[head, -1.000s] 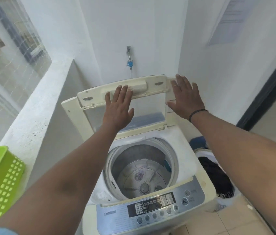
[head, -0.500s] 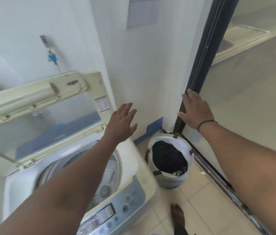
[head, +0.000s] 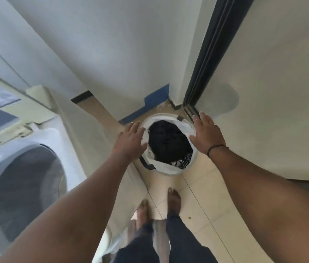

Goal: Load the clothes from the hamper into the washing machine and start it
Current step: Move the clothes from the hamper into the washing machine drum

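At nine o'clock the washing machine (head: 26, 168) is seen with its drum uncovered. Further ahead, at twelve o'clock, the hamper (head: 166, 170) with dark clothes (head: 169, 141) stands on the floor. The left hand (head: 131, 141) and right hand (head: 206, 133) are spread flat over its sides, nothing gripped. The fetching step is judged begun; next the clothes or hamper must be grasped.

The hamper (head: 164, 172) stands on the floor (head: 203, 202) in the corner where the wall (head: 112, 54) meets the door frame (head: 206, 63). Clothes (head: 169, 141) lie in it. The washer (head: 26, 177) stands to its left, lid (head: 2, 103) raised. The left hand (head: 131, 142) is at the hamper's left rim, the right hand (head: 206, 134) at its right rim. Two feet (head: 173, 199) stand on the floor just before the hamper.
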